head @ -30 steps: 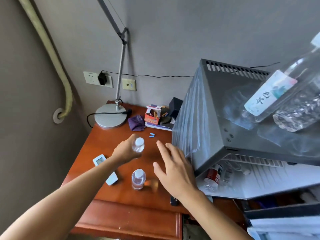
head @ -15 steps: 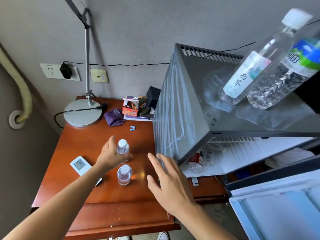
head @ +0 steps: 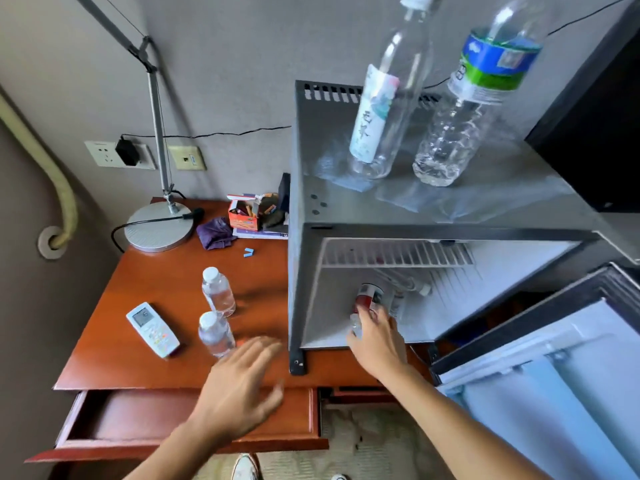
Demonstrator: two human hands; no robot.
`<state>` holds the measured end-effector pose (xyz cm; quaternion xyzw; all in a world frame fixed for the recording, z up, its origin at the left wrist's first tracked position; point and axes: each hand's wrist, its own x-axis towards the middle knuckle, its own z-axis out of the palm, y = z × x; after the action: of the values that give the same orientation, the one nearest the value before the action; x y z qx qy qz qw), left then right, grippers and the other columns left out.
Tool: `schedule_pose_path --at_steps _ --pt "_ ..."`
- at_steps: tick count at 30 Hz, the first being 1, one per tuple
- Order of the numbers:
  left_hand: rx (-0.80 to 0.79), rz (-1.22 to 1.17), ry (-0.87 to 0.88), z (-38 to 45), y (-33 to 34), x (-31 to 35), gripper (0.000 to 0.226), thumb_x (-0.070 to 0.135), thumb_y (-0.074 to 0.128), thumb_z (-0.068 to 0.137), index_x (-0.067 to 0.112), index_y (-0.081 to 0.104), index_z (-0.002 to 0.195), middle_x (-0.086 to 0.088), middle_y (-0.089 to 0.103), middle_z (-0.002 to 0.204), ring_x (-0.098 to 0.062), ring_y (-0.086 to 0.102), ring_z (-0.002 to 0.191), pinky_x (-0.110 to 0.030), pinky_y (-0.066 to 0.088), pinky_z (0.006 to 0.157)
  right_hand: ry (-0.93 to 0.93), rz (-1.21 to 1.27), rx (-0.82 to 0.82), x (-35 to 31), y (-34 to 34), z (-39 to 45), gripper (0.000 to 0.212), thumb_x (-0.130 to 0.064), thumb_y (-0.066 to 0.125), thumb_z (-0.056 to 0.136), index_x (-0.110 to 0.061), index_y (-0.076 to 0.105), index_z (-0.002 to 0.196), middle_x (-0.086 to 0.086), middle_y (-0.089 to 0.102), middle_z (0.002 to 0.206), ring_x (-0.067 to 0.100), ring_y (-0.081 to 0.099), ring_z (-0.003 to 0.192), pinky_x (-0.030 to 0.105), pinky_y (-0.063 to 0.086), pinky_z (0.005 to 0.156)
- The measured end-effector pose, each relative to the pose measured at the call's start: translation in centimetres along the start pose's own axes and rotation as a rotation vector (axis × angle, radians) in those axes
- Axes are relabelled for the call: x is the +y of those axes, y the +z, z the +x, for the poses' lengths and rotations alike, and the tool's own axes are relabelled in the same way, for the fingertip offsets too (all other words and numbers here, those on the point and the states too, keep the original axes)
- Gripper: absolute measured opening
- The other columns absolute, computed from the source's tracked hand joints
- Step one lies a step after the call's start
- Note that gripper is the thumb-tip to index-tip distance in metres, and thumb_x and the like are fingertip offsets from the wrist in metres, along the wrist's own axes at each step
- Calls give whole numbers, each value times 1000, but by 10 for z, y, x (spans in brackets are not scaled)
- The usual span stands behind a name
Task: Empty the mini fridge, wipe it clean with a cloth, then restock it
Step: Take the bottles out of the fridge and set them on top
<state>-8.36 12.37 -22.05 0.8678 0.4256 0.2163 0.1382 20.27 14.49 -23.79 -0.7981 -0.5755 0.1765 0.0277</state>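
Observation:
The grey mini fridge (head: 433,202) stands on the wooden desk (head: 145,362) with its door (head: 554,382) swung open to the right. My right hand (head: 377,337) is inside at the front of the fridge floor, gripping a red-labelled bottle (head: 369,296) that lies there. Behind it lie more clear bottles (head: 410,285), partly hidden under the wire shelf (head: 398,254). My left hand (head: 242,382) hovers open and blurred above the desk's front edge, holding nothing. Two small water bottles (head: 218,292) (head: 214,336) stand on the desk just beyond it. A purple cloth (head: 214,233) lies by the lamp.
Two tall bottles (head: 381,109) (head: 474,109) stand on top of the fridge. A white remote (head: 152,329), a lamp base (head: 159,230), a small orange box (head: 242,216) and books share the desk. The desk drawer (head: 173,417) is pulled open below my left hand.
My left hand let go of the small water bottle on the desk and pulled back toward me. My right hand moved right into the fridge onto the red-labelled bottle. The view swung right.

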Motion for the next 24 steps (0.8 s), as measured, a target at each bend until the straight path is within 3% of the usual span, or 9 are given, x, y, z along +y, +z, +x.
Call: schedule_pose_path --at_steps 3,6,9,12,14,19,21,24 --pt "-94 4 -93 0 32 39 51 50 66 81 28 62 126 12 65 125 -12 62 117 -24 48 95 75 66 -182 17 6 42 68 -53 53 93 -43 28 156 7 6 168 40 40 139 45 47 104" --pt "-185 -67 -335 3 50 68 55 60 51 85 35 56 134 18 60 132 -8 58 122 -25 48 97 69 185 -334 31 31 69 77 -69 52 79 -48 33 150 4 22 167 35 53 131 41 46 108" --pt "-200 -145 -493 7 56 88 55 64 44 86 42 50 137 28 53 136 0 54 125 -27 47 99 73 304 -307 35 40 68 63 -56 58 89 -41 42 147 6 43 156 35 62 121 36 53 97" --pt "-216 -214 -586 9 63 99 50 61 49 89 42 52 135 32 54 132 8 52 121 -25 46 100 90 327 -180 35 41 57 44 -44 59 94 -39 52 137 8 29 156 36 67 107 39 58 90" --pt "-236 -319 -633 18 71 100 52 62 52 85 39 54 132 26 59 129 5 55 119 -28 48 101 68 389 -109 36 38 44 38 -42 60 93 -40 55 130 7 34 149 34 67 102 41 59 86" --pt "-65 -1001 -970 79 87 110 59 57 68 71 26 60 121 -2 73 110 -19 69 98 -33 52 83 -69 674 -20 42 14 -24 33 -40 64 92 -47 56 123 1 43 138 21 64 101 29 54 79" --pt "-135 -1183 -1078 104 94 109 50 56 68 85 21 65 120 -8 76 106 -25 72 93 -43 55 87 -168 759 -43 48 2 -54 32 -45 62 91 -51 54 122 -7 41 139 9 62 105 29 58 85" --pt "-321 -1391 -1089 126 102 108 61 58 74 85 6 67 115 -24 70 107 -39 69 93 -51 55 92 -267 818 -215 60 -14 -81 34 -49 61 94 -56 54 126 -18 34 144 -1 54 121 23 49 103"
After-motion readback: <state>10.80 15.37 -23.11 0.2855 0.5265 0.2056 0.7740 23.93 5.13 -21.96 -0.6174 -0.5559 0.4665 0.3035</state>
